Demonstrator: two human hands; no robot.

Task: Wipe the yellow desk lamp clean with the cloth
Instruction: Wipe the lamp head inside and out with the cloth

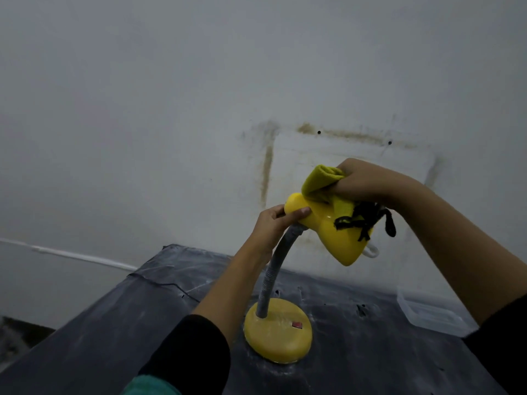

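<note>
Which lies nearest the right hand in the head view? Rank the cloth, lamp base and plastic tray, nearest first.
1. Cloth: bunched in the right hand, on the lamp shade.
2. Plastic tray: below the hand, by the wall.
3. Lamp base: lower left, on the table.

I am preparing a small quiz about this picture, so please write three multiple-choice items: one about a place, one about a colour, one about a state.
1. Where does the clear plastic container lie?
A. On the dark table, right of the lamp base
B. On top of the lamp shade
C. Left of the lamp base

2. What colour is the switch on the lamp base?
A. Green
B. Red
C. White

3. What is the left hand doing?
A. Resting flat on the table
B. Holding the cloth
C. Gripping the narrow end of the shade above the neck

Answers:
1 A, it sits on the table near the right edge.
2 B, a small red square shows on the yellow base.
3 C, its fingers wrap the shade while the right hand presses the cloth on it.
</note>
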